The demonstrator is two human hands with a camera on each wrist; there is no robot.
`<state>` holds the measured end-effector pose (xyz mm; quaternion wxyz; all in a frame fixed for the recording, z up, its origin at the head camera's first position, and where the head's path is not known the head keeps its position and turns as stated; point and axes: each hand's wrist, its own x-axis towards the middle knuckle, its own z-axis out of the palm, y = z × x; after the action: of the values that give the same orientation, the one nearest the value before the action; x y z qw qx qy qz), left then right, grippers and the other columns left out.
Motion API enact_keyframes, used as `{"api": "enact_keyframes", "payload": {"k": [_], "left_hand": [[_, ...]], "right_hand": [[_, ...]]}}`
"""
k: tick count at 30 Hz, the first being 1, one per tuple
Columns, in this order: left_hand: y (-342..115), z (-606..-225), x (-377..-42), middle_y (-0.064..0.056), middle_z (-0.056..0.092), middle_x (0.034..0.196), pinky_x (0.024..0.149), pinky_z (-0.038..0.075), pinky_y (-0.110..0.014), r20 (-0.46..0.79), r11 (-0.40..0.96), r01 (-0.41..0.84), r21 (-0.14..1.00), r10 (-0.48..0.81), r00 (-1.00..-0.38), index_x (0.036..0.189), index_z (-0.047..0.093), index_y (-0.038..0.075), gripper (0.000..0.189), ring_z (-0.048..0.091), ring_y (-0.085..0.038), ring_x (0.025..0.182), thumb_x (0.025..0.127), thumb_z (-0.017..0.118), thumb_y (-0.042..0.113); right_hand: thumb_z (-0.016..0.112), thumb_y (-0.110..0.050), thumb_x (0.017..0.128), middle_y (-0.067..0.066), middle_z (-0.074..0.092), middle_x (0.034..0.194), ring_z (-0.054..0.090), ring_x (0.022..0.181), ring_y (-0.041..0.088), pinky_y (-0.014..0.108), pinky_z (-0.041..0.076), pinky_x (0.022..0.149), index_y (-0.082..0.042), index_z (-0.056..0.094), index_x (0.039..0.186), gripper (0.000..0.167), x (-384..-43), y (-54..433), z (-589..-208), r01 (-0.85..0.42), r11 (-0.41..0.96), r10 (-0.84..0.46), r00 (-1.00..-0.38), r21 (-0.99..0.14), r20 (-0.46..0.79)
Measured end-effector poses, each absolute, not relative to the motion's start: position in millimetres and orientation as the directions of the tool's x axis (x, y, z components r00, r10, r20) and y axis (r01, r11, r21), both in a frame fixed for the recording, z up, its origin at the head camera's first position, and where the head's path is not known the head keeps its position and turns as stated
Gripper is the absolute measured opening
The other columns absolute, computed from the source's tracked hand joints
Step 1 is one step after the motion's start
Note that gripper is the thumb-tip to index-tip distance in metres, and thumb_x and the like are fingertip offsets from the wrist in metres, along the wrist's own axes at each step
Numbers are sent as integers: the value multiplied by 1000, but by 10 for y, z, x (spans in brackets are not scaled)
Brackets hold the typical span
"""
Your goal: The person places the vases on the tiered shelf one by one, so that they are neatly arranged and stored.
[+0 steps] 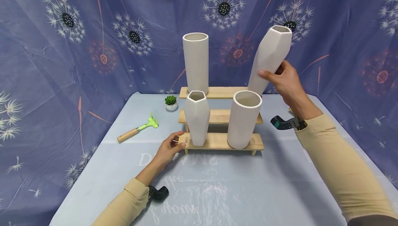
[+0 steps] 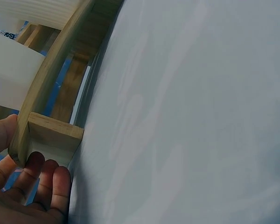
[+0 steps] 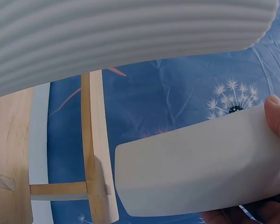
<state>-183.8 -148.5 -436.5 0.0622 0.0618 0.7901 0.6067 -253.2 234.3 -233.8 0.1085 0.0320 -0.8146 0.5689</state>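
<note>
My right hand [image 1: 285, 79] grips a white faceted vase [image 1: 269, 55], tilted, at the right end of the top tier of a wooden stepped stand [image 1: 219, 93]. In the right wrist view, the base of this faceted vase [image 3: 186, 168] appears close beside the top plank. With thumb above and fingers below, my left hand [image 1: 169, 148] holds the left end of the bottom plank [image 2: 46, 88]. A tall ribbed vase [image 1: 197, 62] stands upright on the top tier's left. On the bottom tier stand a smaller faceted vase [image 1: 197, 119] and a ribbed vase [image 1: 244, 120].
Left of the stand, a small potted succulent [image 1: 171, 103] and a green hand rake [image 1: 140, 129] with a wooden handle sit on the pale blue tablecloth [image 1: 217, 191]. A patterned curtain [image 1: 155, 18] hangs behind. Something yellow [image 1: 290, 110] shows partly behind my right wrist.
</note>
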Motion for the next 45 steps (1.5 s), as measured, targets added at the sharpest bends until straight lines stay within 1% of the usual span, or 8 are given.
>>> {"api": "enact_keyframes", "payload": {"k": [9,17,20,25,31,45], "left_hand": [[-1489,-4423,-1867,-17,50,114,65,45,-22,-16,260,26,965,157,-987,136,49,15,50,51,-12,83,89,65,18],[-1486,-4414,-1863,-17,50,116,66,46,-23,-30,256,10,967,153,-988,137,48,15,51,50,-12,84,89,66,18],[-1484,-4390,-1859,-17,49,117,71,49,-26,-42,252,0,968,162,-986,138,47,13,51,49,-12,85,90,64,16],[-1459,-4216,-1771,-21,48,118,76,52,-32,-51,255,-1,967,188,-981,139,43,6,52,48,-14,87,91,61,10],[-1445,-4119,-1716,-21,48,118,75,50,-30,-56,271,-2,963,191,-980,139,43,6,50,48,-14,86,92,60,10],[-1454,-4150,-1736,-21,49,118,74,50,-28,-41,254,9,967,192,-981,139,44,6,51,49,-14,86,91,61,10]], "right_hand": [[70,-40,82,10,38,148,40,134,32,54,31,111,-22,28,146,79,-2618,2303,-2324,-187,361,36,-976,-914,214],[71,-39,81,11,39,147,41,133,32,54,33,110,-22,28,147,80,-2708,2265,-2323,-207,367,-8,-976,-907,220],[70,-38,82,11,39,147,41,133,32,54,34,109,-22,28,147,79,-2735,2250,-2325,-219,375,-33,-974,-901,223],[69,-38,83,12,39,146,41,133,33,56,33,109,-23,28,147,77,-2773,2237,-2338,-241,373,-75,-970,-896,230],[69,-35,84,10,38,147,40,134,33,56,33,109,-24,28,146,76,-2828,2230,-2340,-254,338,-118,-967,-907,227],[71,-37,81,9,38,148,39,135,32,55,31,111,-25,30,146,78,-2972,2191,-2334,-220,324,-156,-972,-920,177]]}}
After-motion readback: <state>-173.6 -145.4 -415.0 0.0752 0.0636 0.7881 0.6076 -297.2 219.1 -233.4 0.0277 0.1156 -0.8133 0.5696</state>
